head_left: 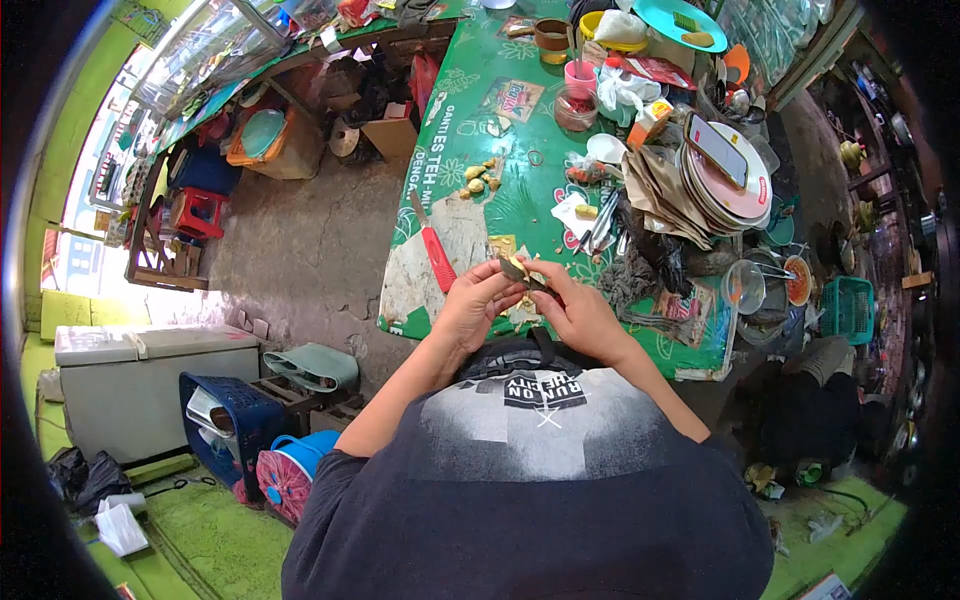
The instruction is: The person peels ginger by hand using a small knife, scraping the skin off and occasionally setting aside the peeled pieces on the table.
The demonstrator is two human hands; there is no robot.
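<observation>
Both hands meet over the near edge of the green table (540, 140). My left hand (474, 305) is closed, its fingertips pinching a small dark and yellowish piece (514, 268). On the other side of that piece, my right hand (578, 310) is closed on it too. What the piece is cannot be made out. A knife with a red handle (437, 258) lies on the table to the left of my hands. Farther up the table, several yellowish pieces (476, 180) lie in a loose group.
Stacked plates with a phone (716, 150) on top stand at the right, beside brown paper (660, 195). Beyond are a red-lidded jar (576, 108) and a turquoise tray (680, 22). Another person (815, 415) is low at the right. A white freezer (150, 390) stands at the left.
</observation>
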